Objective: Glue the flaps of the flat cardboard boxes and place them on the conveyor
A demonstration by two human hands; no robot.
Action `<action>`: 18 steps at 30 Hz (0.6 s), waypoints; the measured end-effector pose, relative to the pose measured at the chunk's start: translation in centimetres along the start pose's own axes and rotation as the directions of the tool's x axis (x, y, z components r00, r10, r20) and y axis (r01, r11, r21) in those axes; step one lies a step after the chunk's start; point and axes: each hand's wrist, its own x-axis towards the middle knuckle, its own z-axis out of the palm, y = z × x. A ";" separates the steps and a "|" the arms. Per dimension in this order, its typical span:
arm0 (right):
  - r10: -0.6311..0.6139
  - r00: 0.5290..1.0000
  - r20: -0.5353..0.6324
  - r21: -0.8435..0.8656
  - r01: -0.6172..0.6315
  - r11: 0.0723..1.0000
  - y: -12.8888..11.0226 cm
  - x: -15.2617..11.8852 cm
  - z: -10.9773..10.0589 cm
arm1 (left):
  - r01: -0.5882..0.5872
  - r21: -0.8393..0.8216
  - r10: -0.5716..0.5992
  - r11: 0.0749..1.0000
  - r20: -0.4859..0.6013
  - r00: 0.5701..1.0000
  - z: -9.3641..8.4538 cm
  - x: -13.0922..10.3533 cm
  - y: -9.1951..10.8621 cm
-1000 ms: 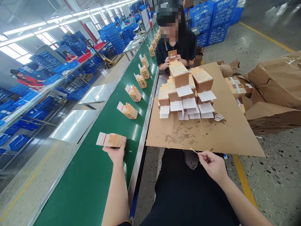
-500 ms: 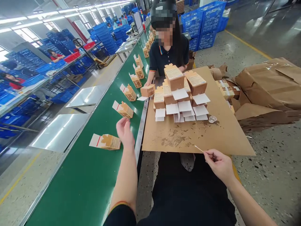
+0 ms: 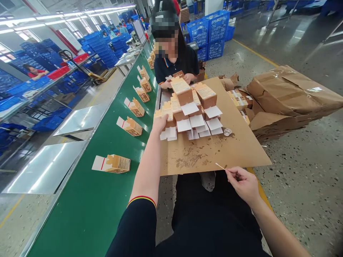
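Note:
My left hand (image 3: 160, 123) is closed on a small brown carton (image 3: 157, 114) at the left edge of the carton pile. Pinched in my right hand (image 3: 242, 181) is a thin cotton swab (image 3: 220, 166), its white tip over the front edge of the brown board (image 3: 241, 153). Several cartons with white flaps hanging toward me make up the pile (image 3: 183, 91). A small clear cup (image 3: 227, 132) stands right of the pile, and dark wet spots mark the board in front. On the green belt (image 3: 107, 203) lies an open-flapped carton (image 3: 119, 164).
More open cartons (image 3: 135, 107) stand in a row along the belt. Across the pile, a co-worker (image 3: 175, 62) holds a brown piece in both hands. Blue crates (image 3: 218, 30) stand behind, and a large paper-wrapped bundle (image 3: 289, 92) lies on the right.
My left hand has moved from above the belt to the pile's left side and taken hold of a carton. The co-worker's hands have drawn back behind the pile. The view has shifted somewhat.

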 end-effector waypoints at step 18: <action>-0.141 0.876 0.461 -0.259 0.284 0.923 0.7 3.6 10.8 | 0.140 -0.464 -0.112 0.875 0.086 0.990 -1.5 -21.1 -9.0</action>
